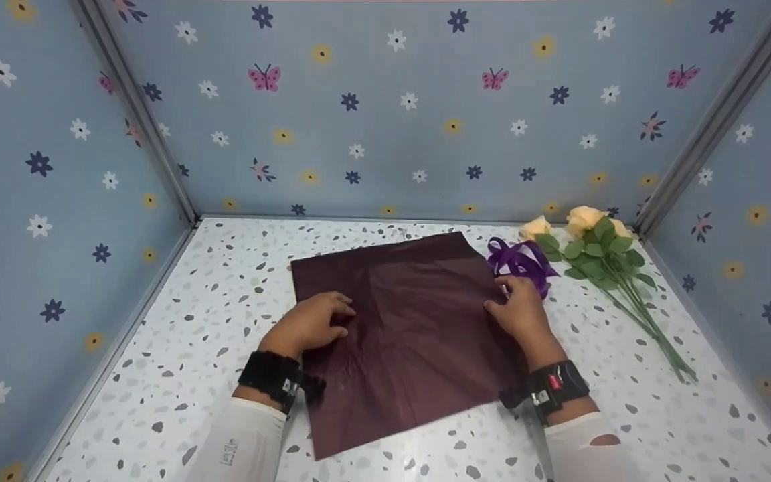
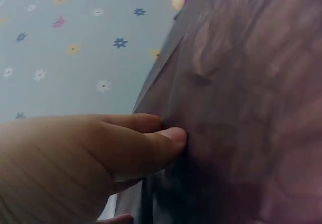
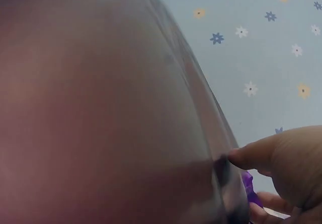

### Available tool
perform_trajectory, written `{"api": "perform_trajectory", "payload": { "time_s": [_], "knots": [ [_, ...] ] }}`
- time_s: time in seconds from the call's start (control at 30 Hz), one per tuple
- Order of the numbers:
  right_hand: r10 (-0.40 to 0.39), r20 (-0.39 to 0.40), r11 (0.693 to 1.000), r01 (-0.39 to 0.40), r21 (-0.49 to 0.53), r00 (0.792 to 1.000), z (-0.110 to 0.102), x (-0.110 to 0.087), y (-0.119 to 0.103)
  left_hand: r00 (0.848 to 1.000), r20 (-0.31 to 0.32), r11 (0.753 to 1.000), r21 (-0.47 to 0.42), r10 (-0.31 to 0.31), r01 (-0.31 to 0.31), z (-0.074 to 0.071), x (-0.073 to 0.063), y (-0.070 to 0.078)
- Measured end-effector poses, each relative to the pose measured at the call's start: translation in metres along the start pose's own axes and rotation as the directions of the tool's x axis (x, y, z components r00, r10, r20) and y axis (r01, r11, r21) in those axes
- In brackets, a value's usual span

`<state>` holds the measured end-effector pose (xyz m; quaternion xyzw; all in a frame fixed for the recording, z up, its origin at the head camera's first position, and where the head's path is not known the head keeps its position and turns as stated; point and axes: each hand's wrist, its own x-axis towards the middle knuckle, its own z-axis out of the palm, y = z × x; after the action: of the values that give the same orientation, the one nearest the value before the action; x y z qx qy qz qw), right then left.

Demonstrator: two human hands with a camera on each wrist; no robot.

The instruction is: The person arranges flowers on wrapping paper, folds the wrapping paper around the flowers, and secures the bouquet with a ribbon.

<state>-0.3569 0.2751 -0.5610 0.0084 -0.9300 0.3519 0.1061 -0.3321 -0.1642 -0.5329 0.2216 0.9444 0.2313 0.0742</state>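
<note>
A dark maroon sheet of wrapping paper [image 1: 412, 335], creased and slightly see-through, spreads in front of me in the head view. At its left edge, my left hand [image 1: 312, 325] pinches the sheet; the left wrist view shows the thumb [image 2: 173, 136] on its near face. The right hand [image 1: 523, 311] holds the opposite edge, its thumb [image 3: 241, 156] on the paper in the right wrist view and other fingers behind the edge. Close beside the right fingers lies a loose coil of purple ribbon [image 1: 523, 261], partly covered by that hand.
Cream roses [image 1: 585, 219] with green leaves and long stems [image 1: 646, 321] lie on the right of the speckled white table [image 1: 211, 301]. Blue walls [image 1: 399, 140] printed with flowers and butterflies enclose the back and both sides.
</note>
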Motion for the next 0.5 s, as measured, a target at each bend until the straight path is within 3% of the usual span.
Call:
{"api": "perform_trajectory", "payload": {
  "time_s": [0.1,0.13,0.27,0.37,0.5],
  "knots": [
    [0.021,-0.035,1.0,-0.022,-0.006,0.999,0.0,-0.002,-0.004,0.999,0.004,0.995,0.089,-0.051,0.051,-0.007,-0.005,0.003],
    [0.043,-0.031,0.999,-0.043,0.006,0.999,-0.005,-0.007,-0.015,0.997,-0.003,0.991,0.106,-0.075,0.075,-0.01,-0.007,0.003],
    [0.109,0.011,0.993,-0.11,0.046,0.994,-0.008,-0.01,-0.023,0.985,-0.05,0.975,0.142,-0.166,0.171,-0.021,-0.014,0.0],
    [0.105,0.007,0.992,-0.105,0.067,0.994,-0.007,-0.012,-0.027,0.975,-0.065,0.961,0.164,-0.214,0.222,-0.024,-0.017,-0.001],
    [0.045,0.023,0.996,-0.047,0.08,0.999,-0.007,-0.014,-0.041,0.969,-0.021,0.95,0.189,-0.248,0.247,-0.025,-0.018,0.007]
  ]
}}
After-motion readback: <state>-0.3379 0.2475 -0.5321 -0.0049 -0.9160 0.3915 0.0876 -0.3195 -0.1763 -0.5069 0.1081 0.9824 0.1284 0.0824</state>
